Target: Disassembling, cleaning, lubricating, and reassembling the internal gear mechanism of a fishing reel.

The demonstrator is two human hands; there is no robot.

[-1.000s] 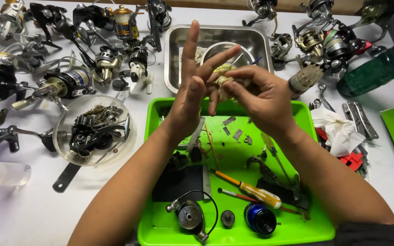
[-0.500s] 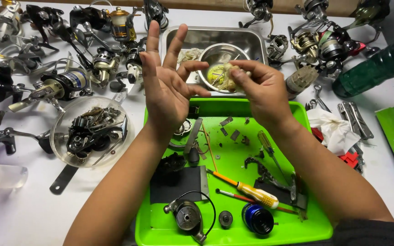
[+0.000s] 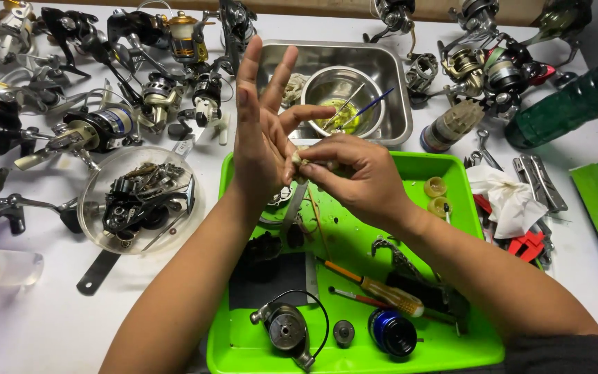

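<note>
While left hand [image 3: 261, 142] splays, right hand [image 3: 354, 176] pinches small pale part [image 3: 300, 158].

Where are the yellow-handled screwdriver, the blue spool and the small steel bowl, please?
yellow-handled screwdriver [image 3: 389, 292]: head view, on its handle.
blue spool [image 3: 391, 332]: head view, on its dark top face.
small steel bowl [image 3: 327, 86]: head view, on its inner wall.

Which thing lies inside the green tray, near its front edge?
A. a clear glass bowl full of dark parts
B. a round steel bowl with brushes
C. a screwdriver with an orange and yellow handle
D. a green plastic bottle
C: the screwdriver lies on the green tray below the right hand; the bottle, the steel bowl and the glass bowl all stand outside the tray.
</note>
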